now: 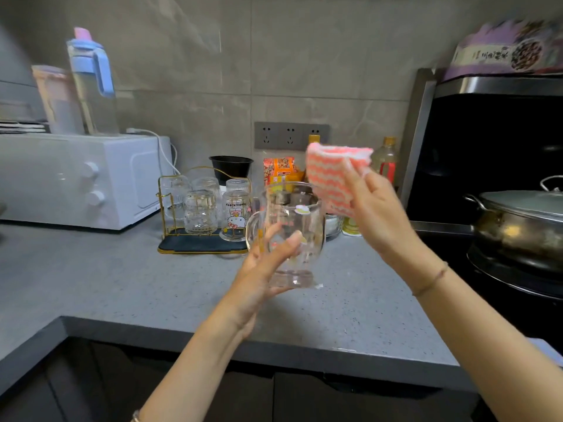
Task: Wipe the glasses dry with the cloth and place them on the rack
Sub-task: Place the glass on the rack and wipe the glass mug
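Glass mug (pixel 289 236): clear, handled, upright, held in the air over the countertop (pixel 122 284), just right of the rack.
Left hand (pixel 262 275): fingers and thumb wrapped round the mug's lower body.
Cloth (pixel 332 175): pink-and-white striped, raised above and right of the mug's rim; contact with the mug cannot be told.
Right hand (pixel 377 214): pinches the cloth's right edge.
Rack (pixel 195 245): gold wire on a dark tray, carrying upturned glasses (pixel 199 213), including a Hello Kitty glass (pixel 236 216).
Microwave (pixel 76 178): white, left of the rack.
Lidded pot (pixel 518 226): far right.

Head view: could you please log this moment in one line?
left hand holds mug | right hand holds cloth beside mug | rack: glasses inverted
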### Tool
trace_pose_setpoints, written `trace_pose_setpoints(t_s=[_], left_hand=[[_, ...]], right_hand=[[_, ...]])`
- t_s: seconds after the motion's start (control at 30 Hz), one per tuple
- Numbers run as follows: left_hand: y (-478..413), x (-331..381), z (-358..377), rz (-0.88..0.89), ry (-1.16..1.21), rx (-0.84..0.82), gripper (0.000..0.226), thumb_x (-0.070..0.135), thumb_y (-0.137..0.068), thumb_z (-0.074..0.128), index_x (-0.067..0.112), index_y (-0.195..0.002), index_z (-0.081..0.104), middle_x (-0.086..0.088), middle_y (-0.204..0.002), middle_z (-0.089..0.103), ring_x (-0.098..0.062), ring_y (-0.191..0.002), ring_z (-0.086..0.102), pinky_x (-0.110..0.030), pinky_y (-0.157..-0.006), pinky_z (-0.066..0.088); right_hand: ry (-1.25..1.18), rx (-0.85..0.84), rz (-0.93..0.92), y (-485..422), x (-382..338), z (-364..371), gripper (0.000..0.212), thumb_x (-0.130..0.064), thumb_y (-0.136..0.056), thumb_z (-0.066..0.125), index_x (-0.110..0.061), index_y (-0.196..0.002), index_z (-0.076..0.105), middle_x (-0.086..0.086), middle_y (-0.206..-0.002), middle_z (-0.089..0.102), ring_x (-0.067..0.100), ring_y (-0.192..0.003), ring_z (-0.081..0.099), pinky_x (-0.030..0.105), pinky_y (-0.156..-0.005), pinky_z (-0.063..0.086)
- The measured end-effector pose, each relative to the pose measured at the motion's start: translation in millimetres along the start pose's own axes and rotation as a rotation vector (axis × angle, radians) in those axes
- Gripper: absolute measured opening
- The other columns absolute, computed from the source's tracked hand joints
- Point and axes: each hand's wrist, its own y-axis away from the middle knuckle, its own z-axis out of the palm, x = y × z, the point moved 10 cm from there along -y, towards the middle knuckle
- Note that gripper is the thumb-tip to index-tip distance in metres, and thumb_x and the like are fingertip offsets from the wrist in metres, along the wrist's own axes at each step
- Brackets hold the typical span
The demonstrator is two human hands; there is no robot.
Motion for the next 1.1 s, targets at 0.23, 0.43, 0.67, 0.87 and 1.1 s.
trace_pose_setpoints(t_s=[0.23,0.43,0.67,0.87,1.1], left_hand=[[7.5,0.6,-5.5,0.038,-0.098,-0.010,0.087,0.060,-0.043,0.072,0.043,-0.127,0.055,0.001,-0.122,0.066,0.002,-0.096,0.068,-0.018,-0.065,0.052],[10.2,-12.1,9.4,-0.068,-0.127,-0.093,0.082,0.063,-0.046,0.075,0.050,-0.125,0.053,0.007,-0.126,0.065,-0.002,-0.106,0.066,-0.037,-0.093,0.049],[5.9,-7.8,16.2,-0.058,-0.242,-0.085,0.103,0.067,-0.046,0.079,0.051,-0.137,0.033,0.015,-0.140,0.046,-0.009,-0.117,0.059,-0.031,-0.093,0.045],[7.1,21.8,23.6,0.221,-0.706,0.126,0.122,0.058,-0.053,0.086,0.051,-0.145,0.006,0.018,-0.144,0.027,-0.007,-0.116,0.052,-0.037,-0.097,0.051],[0.9,11.7,4.5,0.199,-0.454,0.104,0.113,0.048,-0.043,0.094,0.049,-0.138,0.033,0.015,-0.115,0.060,-0.002,-0.086,0.069,-0.033,-0.075,0.061]], right_hand=[[0.033,-0.203,0.008,1.5,9.7,16.3,0.051,-0.053,-0.094,0.031,-0.026,-0.104,0.072,-0.011,-0.096,0.073,-0.004,-0.089,0.065,0.014,-0.078,0.048],[0.186,-0.091,-0.096,2.4,12.2,13.5,0.036,-0.041,-0.079,0.062,-0.010,-0.060,0.062,-0.002,-0.052,0.055,0.005,-0.050,0.051,0.016,-0.049,0.041],[0.244,0.051,-0.100,-3.4,20.3,-3.0,0.033,-0.023,-0.085,0.069,0.005,-0.067,0.066,0.021,-0.062,0.064,0.018,-0.054,0.056,0.026,-0.050,0.046],[0.403,0.144,-0.188,-4.6,8.4,1.9,0.033,-0.030,-0.084,0.071,-0.006,-0.062,0.066,0.007,-0.054,0.061,0.010,-0.049,0.053,0.025,-0.047,0.043],[0.332,0.042,-0.200,-0.9,5.8,18.1,0.022,-0.030,-0.087,0.066,-0.025,-0.066,0.063,-0.002,-0.061,0.065,0.016,-0.060,0.065,0.032,-0.054,0.055]])
